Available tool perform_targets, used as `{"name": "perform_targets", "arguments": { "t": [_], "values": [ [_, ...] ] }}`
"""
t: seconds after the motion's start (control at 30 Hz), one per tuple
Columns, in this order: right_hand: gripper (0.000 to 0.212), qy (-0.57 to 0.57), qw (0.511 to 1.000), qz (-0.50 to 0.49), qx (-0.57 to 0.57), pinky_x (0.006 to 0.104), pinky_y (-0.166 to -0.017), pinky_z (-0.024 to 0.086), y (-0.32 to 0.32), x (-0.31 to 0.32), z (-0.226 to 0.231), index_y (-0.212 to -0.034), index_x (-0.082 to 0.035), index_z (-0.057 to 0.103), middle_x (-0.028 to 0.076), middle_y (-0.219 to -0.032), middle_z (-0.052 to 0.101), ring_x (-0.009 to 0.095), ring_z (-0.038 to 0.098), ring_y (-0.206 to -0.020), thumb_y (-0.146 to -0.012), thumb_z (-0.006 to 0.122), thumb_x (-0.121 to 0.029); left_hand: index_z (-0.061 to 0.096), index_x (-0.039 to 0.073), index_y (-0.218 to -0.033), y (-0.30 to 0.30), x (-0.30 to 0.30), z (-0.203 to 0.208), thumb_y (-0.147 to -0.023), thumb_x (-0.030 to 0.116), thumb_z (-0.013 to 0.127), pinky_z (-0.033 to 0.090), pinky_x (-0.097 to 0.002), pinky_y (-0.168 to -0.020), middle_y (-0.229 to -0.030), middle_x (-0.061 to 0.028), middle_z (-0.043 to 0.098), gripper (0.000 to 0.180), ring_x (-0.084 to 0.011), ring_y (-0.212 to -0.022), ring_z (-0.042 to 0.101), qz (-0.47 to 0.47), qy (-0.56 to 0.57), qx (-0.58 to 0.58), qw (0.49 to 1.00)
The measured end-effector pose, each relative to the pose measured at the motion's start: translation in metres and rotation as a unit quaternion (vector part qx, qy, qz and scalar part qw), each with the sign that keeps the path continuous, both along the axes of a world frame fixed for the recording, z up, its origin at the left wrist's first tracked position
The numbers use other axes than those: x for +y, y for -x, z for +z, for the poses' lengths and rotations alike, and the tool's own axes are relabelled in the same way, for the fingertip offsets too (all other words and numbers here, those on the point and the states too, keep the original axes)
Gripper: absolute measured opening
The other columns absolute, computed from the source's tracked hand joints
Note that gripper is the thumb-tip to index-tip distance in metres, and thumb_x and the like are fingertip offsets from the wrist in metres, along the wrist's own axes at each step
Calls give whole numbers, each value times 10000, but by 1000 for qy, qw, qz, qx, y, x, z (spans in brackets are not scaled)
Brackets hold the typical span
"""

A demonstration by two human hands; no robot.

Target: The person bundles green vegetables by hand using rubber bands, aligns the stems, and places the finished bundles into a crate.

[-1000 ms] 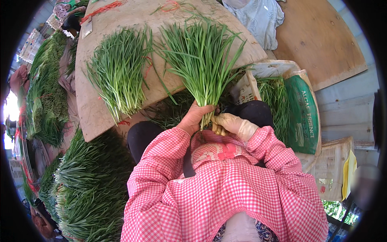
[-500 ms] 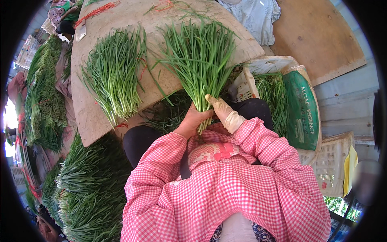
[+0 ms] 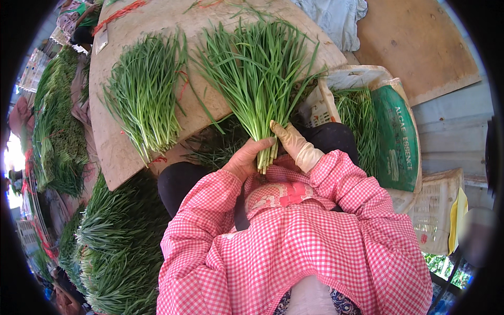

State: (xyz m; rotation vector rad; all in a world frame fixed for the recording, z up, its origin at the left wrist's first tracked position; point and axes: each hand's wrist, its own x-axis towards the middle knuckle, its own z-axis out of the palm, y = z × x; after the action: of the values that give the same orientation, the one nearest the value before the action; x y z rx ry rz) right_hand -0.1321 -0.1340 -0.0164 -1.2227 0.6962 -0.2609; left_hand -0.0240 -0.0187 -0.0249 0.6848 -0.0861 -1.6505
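Note:
I hold a loose bunch of garlic chives (image 3: 257,79) by its pale stem ends above my lap, with the green leaves fanned away over the near edge of a wooden board (image 3: 123,157). My bare left hand (image 3: 248,157) is wrapped round the stems from the left, thumb across them. Pressed against their right side is my right hand (image 3: 295,144), in a thin whitish glove, its thumb up along the stems and its other fingers mostly hidden. Left of this bunch, another bunch of chives (image 3: 144,94) lies on the board, with a red tie (image 3: 157,159) near its stem ends.
At right stands a white plastic crate (image 3: 328,102) with loose greens and a green sheet (image 3: 396,139). Large piles of chives (image 3: 115,247) fill the lower left. Red strings (image 3: 121,16) lie on the board's far left. Another person (image 3: 84,21) sits at upper left.
The leaves of the held bunch have spread wider to both sides. Both hands keep their grip on the stems, and the whole view has shifted slightly.

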Motion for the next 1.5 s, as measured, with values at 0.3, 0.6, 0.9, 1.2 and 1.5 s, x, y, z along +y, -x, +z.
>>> {"name": "perform_targets", "arguments": {
  "t": [0.3,0.6,0.9,1.2,1.5],
  "values": [
    [428,13,986,-163,-45,300,-884,400,-36,-43,30,-1151,-18,481,51,-1042,583,173,528,-966,-749,622,-58,533,15,-986,-1,2,22,-733,18,658,486,-265,-542,-799,-67,594,281,-167,-643,582,-9,-39,-115,993],
    [570,493,809,-177,268,377,-955,369,-17,-157,48,-1221,54,393,248,-1121,526,336,506,-1073,-802,596,-276,520,16,-1028,-11,8,16,-745,21,633,496,-320,-605,-825,-88,590,304,-191,-659,575,37,-50,-23,998],
    [230,687,709,155,-32,387,-856,434,-61,-44,76,-1038,-81,539,111,-1044,582,300,540,-989,-818,532,-146,536,-6,-1039,-15,14,10,-762,65,635,506,-316,-620,-794,-85,596,302,-196,-664,587,19,-47,-36,998],
    [311,526,849,49,-12,285,-719,477,-68,-50,32,-1140,-48,514,109,-931,619,210,593,-754,-833,562,-52,482,-1,-1136,-16,23,3,-771,79,629,530,-325,-683,-989,-114,588,401,-184,-771,580,65,-26,30,997],
    [321,574,812,50,94,352,-609,465,-92,-51,39,-1073,-104,548,74,-675,597,254,586,-623,-801,630,-254,493,23,-1125,-12,18,0,-762,68,644,533,-322,-686,-974,-94,600,396,-186,-765,604,58,-52,-25,997]
  ]
}}
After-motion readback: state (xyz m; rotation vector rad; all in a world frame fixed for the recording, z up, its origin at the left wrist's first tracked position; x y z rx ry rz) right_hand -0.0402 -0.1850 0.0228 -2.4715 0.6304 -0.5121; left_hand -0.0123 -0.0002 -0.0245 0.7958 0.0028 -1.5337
